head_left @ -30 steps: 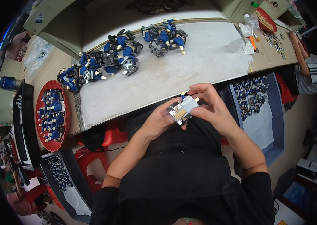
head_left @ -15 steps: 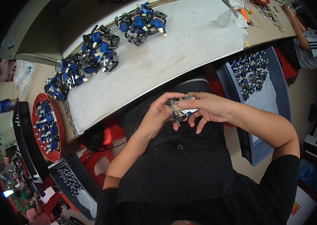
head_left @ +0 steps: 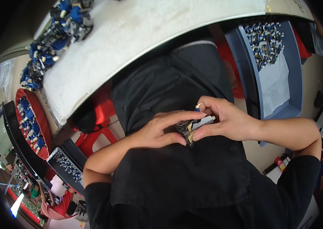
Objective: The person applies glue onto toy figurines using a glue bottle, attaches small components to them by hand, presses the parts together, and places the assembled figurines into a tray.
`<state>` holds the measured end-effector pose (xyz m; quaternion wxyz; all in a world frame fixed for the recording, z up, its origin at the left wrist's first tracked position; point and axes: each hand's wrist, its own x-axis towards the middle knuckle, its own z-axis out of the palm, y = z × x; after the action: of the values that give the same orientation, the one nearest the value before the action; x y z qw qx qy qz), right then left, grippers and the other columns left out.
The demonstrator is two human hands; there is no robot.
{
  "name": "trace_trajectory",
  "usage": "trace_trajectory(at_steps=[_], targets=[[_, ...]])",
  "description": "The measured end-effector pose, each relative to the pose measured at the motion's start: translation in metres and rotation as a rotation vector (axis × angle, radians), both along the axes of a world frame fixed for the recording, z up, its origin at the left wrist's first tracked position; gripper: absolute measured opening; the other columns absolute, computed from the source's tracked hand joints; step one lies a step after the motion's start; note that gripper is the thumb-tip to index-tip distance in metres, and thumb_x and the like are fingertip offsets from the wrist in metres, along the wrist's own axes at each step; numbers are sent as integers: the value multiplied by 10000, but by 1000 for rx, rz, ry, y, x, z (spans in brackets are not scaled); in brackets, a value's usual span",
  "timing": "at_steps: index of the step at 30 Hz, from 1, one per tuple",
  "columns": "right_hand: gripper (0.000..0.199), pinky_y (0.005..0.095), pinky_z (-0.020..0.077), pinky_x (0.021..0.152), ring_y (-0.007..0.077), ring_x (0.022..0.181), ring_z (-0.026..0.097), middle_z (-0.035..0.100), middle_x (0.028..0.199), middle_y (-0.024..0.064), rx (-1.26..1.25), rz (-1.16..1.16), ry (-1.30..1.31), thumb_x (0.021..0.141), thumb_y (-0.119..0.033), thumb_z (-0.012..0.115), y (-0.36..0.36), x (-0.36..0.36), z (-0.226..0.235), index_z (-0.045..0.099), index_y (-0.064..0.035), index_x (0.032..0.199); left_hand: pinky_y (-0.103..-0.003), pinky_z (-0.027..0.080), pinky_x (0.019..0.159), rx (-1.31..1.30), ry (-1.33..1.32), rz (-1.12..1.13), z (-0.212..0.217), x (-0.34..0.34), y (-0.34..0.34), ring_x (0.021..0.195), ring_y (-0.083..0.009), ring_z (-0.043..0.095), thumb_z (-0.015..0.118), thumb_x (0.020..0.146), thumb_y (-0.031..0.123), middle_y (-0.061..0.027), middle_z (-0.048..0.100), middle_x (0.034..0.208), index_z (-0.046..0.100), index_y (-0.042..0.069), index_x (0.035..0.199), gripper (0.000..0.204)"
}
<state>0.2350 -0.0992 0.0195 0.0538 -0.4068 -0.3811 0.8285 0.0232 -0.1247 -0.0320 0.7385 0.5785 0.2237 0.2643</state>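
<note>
In front of my dark apron, a small toy with wheels (head_left: pixel 203 121) is held between both hands. It shows grey, beige and black parts, and a bit of blue with a pale tip sticks up near the right index finger. My left hand (head_left: pixel 157 129) grips its dark wheeled side, thumb below and index finger across the top. From the other side, my right hand (head_left: pixel 232 121) pinches the grey part between thumb and fingers. Much of the toy is hidden by the fingers.
A pale-covered table (head_left: pixel 131 38) lies ahead, with a pile of blue-and-black wheeled toys (head_left: pixel 54 42) at its left. A red oval tray (head_left: pixel 46 128) of blue figures stands left. Parts lie in a blue-grey bin (head_left: pixel 250 72) at right. A red stool (head_left: pixel 102 108) stands below the table.
My head view has shifted, with the table now higher in the picture. Both hands hold the toy lower, nearer my body, and it is turned, with the left index finger now across its top.
</note>
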Motion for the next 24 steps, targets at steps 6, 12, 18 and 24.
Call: trace_trajectory(at_steps=[6,12,18,24], targets=[[326,208,416,665,35,790,506,527,825,-6,48,-17,-33,728,-85,722,-13,2,-17,433,-66,875,-324,442,822,21,-9,-24,-12,3,-5,975,-243,581,714,696,188,-126,583,1061,465,19,1222,606],[339,219,370,601,37,693,429,447,722,-11,135,-64,24,733,-112,720,-18,0,-20,392,-59,801,-341,443,780,3,25,-53,-6,1,-3,875,-252,585,714,655,75,-111,586,977,483,41,1207,600],[353,219,396,678,33,786,484,515,832,-17,74,-8,8,704,-73,740,-13,-1,-25,419,-75,851,-333,454,766,-6,34,-55,-10,-1,-2,873,-242,578,707,682,154,-75,580,947,478,129,1237,601],[357,235,430,580,65,736,496,526,770,14,263,38,-6,704,-107,741,-17,-2,-20,417,-42,837,-339,468,726,70,21,-29,-11,1,-8,844,-238,578,726,646,94,-64,579,931,490,142,1223,626]])
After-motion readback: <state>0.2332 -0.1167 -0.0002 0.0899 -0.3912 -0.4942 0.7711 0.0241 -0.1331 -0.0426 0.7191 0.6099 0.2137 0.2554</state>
